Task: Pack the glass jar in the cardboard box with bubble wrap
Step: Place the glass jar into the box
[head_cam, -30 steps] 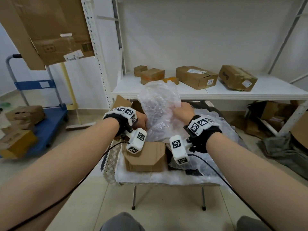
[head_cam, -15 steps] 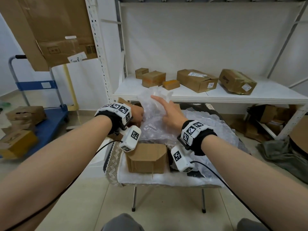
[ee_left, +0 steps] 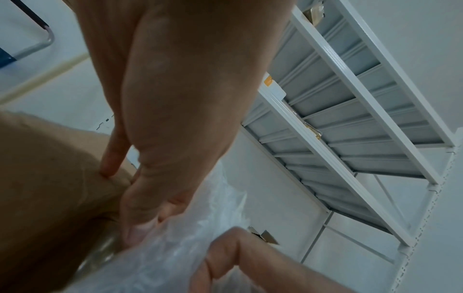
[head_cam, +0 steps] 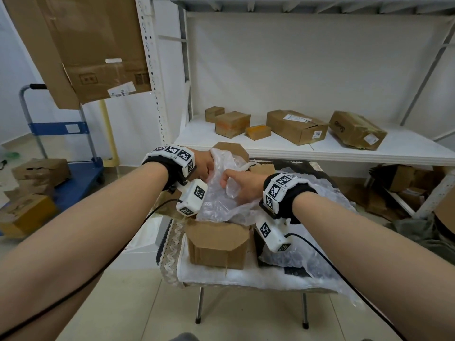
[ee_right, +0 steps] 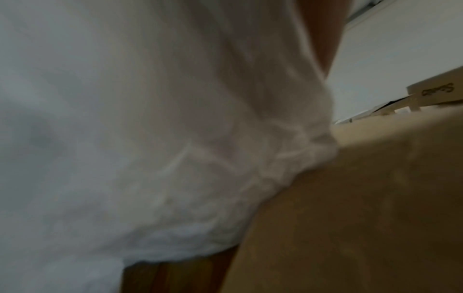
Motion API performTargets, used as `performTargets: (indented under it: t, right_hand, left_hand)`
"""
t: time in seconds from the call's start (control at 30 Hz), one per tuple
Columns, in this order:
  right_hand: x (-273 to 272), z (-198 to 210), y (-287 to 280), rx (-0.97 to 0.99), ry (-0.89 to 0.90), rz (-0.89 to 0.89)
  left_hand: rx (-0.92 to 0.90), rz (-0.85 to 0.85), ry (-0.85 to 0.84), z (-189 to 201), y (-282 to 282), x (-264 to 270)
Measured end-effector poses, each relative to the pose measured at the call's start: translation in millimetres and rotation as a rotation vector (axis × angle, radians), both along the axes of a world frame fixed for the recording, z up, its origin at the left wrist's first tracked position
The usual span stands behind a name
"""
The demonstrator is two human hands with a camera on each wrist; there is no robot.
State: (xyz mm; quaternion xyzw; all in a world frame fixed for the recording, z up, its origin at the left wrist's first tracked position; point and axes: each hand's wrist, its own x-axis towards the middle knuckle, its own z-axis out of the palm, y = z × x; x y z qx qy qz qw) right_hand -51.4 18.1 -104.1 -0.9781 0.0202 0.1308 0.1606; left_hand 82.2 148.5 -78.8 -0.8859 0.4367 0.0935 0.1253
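An open cardboard box (head_cam: 216, 244) stands on a small table, stuffed with crumpled bubble wrap (head_cam: 221, 203). The glass jar is hidden under the wrap. My left hand (head_cam: 203, 164) is at the box's far left corner; in the left wrist view its straight fingers (ee_left: 112, 158) touch a cardboard flap (ee_left: 50, 178) while the thumb presses the bubble wrap (ee_left: 162, 257). My right hand (head_cam: 240, 185) is on top of the bundle with its fingers curled into the plastic, also seen as my right hand (ee_left: 225, 253) from the left wrist. Blurred bubble wrap (ee_right: 150, 138) and cardboard (ee_right: 350, 218) fill the right wrist view.
The table (head_cam: 246, 276) carries a white cloth, with loose bubble wrap (head_cam: 295, 257) spread to the box's right. Behind it a white shelf (head_cam: 344, 148) bears several cardboard boxes. A blue trolley (head_cam: 73, 173) and floor boxes (head_cam: 27, 215) lie to the left.
My right hand came down from the raised top of the wrap and pushed it lower into the box. My left hand stayed at the box's far left corner.
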Motion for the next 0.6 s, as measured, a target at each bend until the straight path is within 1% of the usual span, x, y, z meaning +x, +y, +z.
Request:
performTargets:
  t: [0.1,0.17,0.3,0.37,0.43,0.5,0.6]
  right_hand:
    - [3,4,-2,-0.002,0.019,-0.004]
    - [7,5,-1,-0.048,0.015,0.003]
    - [19,0,3,-0.104,-0.018,-0.004]
    - [22,-2,5,-0.098,-0.038,-0.008]
    - [20,-2,7,-0.179,-0.073,-0.007]
    - [18,-7,7,-0.279,-0.088,0.001]
    - [19,-17,5,-0.306,-0.016,-0.012]
  left_hand:
    - [0.008,-0.026,0.028,0,-7,8]
    - [0.03,-0.014,0.053,0,-8,13]
    - [0.012,-0.006,0.151,6,-4,19]
    - [-0.068,0.05,0.295,8,1,23]
    - [-0.168,0.102,0.448,8,7,23]
    - [-0.25,0.135,0.514,9,12,21]
    - [-0.354,0.192,0.582,16,18,17]
